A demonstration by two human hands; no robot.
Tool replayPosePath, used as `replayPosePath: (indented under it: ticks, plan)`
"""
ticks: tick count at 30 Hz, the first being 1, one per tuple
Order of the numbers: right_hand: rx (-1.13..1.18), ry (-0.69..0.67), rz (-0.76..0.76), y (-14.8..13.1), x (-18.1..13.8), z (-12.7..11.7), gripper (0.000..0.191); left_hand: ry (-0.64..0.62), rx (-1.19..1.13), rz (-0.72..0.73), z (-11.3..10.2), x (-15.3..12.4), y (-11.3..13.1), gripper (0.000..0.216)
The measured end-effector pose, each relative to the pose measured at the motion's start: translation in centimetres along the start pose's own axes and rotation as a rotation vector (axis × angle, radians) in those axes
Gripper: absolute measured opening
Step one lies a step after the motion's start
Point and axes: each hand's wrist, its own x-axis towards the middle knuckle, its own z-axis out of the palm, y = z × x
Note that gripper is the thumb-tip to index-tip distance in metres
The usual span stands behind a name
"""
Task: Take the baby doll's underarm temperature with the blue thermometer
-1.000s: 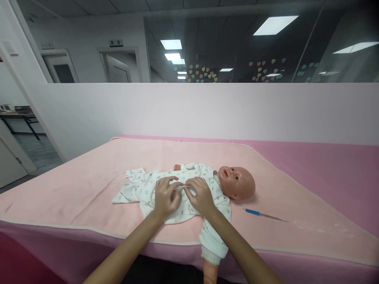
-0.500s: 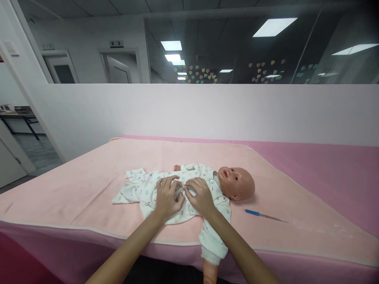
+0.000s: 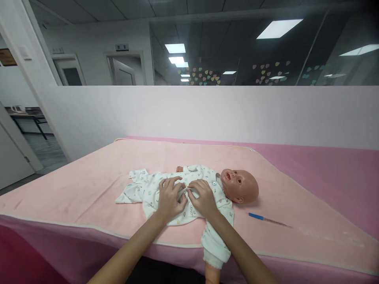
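A baby doll (image 3: 243, 186) lies on its back, head to the right, dressed in a white printed baby outfit (image 3: 152, 193). At the middle of its front, my left hand (image 3: 171, 197) pinches the cloth between thumb and fingers. Close beside it, my right hand (image 3: 203, 197) also pinches the cloth, and a narrow white strip of it shows between my fingertips. Whether a fastener lies under my fingers cannot be seen. A round snap button (image 3: 214, 184) shows near the collar. The doll's near arm (image 3: 212, 273) hangs over the front edge, its sleeve bunched.
A thermometer with a blue end (image 3: 256, 216) lies on the peach blanket (image 3: 97, 185), right of the doll near its head. Pink cloth (image 3: 334, 173) covers the table at the right. A white wall (image 3: 207, 114) with a window above stands behind.
The whole view has shifted slightly, so everything sits a little to the right and lower. Both hands stay at the same place on the doll's front, still pinching the cloth.
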Motion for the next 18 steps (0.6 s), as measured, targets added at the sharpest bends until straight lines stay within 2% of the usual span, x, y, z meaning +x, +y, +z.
replayPosePath:
  ticks: [11, 18]
  plan:
    - [0.005, -0.013, 0.019, 0.01, -0.03, 0.01, 0.008, -0.019, 0.016, 0.007, -0.01, 0.07, 0.03, 0.013]
    - [-0.007, -0.012, 0.021, -0.03, 0.02, 0.03, 0.008, 0.006, 0.035, -0.041, 0.25, 0.22, 0.26, 0.007]
